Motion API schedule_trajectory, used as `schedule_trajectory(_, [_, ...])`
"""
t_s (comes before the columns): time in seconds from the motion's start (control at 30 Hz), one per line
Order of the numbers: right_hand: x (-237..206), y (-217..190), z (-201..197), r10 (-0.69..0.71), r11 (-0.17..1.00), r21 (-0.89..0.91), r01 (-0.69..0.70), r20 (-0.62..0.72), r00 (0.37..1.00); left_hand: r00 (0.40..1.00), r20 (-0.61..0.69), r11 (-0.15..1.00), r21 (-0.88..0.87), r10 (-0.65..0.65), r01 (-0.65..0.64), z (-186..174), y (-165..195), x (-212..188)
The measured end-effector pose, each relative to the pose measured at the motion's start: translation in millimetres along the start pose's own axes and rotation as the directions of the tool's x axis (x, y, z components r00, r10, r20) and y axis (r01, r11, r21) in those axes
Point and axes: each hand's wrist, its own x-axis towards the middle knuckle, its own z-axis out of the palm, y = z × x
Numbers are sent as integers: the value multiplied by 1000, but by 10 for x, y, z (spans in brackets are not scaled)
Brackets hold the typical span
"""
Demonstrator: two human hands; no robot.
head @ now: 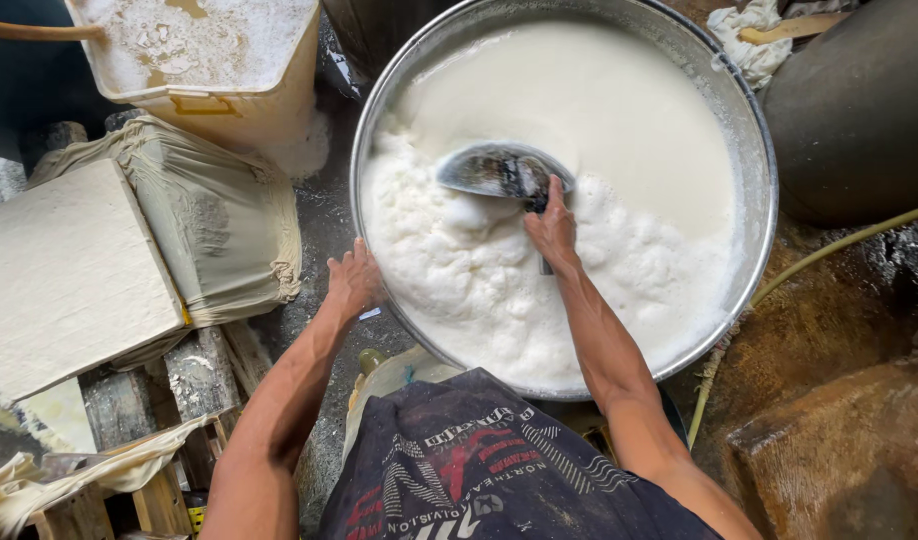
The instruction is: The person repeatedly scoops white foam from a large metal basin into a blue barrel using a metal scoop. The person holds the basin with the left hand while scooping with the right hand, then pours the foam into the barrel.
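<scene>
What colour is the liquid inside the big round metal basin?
Milky white liquid, foamy near the right hand; head view.

Both bare forearms are reaching forward from the bottom of the view, elbows low and wrists extended. The left hand (353, 280) is lying palm down, fingers curling lightly over an edge — bracing rather than gripping anything loose. The right hand (553, 228) is stretching further out, its arm running diagonally up and to the left; its fingers are closing around a handle, knuckles up — thumb side facing left. The two hands are sitting well apart.
</scene>
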Motion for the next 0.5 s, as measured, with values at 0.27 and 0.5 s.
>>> schedule_trajectory(0.27, [-743,952,-252,-103,995,-40,95,-353,930,987,102,982,124,128,-140,-97,-81,-30])
schedule_trajectory(0.5, [-1834,1146,-429,379,888,411,-207,-396,837,966,120,963,119,228,-242,-93,-212,-44])
